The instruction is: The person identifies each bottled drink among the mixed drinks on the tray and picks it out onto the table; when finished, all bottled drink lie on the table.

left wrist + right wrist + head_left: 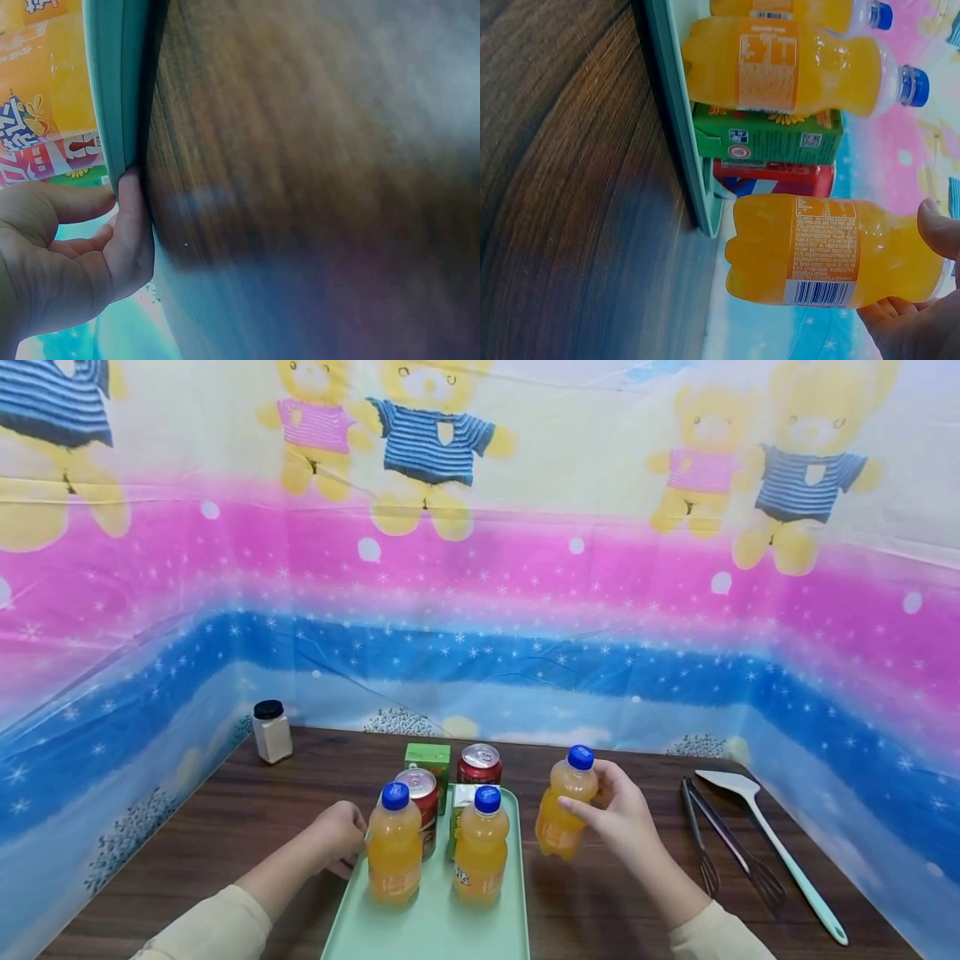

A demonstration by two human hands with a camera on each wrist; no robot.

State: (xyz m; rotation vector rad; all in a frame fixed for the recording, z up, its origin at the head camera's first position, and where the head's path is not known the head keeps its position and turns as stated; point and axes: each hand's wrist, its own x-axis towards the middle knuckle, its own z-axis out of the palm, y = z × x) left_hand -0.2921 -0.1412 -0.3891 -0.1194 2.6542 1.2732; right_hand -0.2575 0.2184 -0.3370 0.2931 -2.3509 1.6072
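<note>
My right hand [618, 810] grips an orange drink bottle [564, 814] with a blue cap near its neck, holding it to the right of the green tray [427, 935]. In the right wrist view that bottle [825, 251] shows its barcode label, its base off the tabletop. At the tray's left side my left hand [341, 839] pinches the rim between thumb and fingers, as the left wrist view shows with the hand [82, 255] at the edge. On the tray stand two more orange bottles, a left one [395, 852] and a right one [482, 852], before cans and drink cartons.
A red can [480, 764] and a green carton [427, 760] stand at the tray's far end. A black-lidded jar [272, 732] is at the back left. On the right lie a white-headed spatula [780, 847] and dark utensils [731, 843]. A printed sheet [487, 577] encloses the table.
</note>
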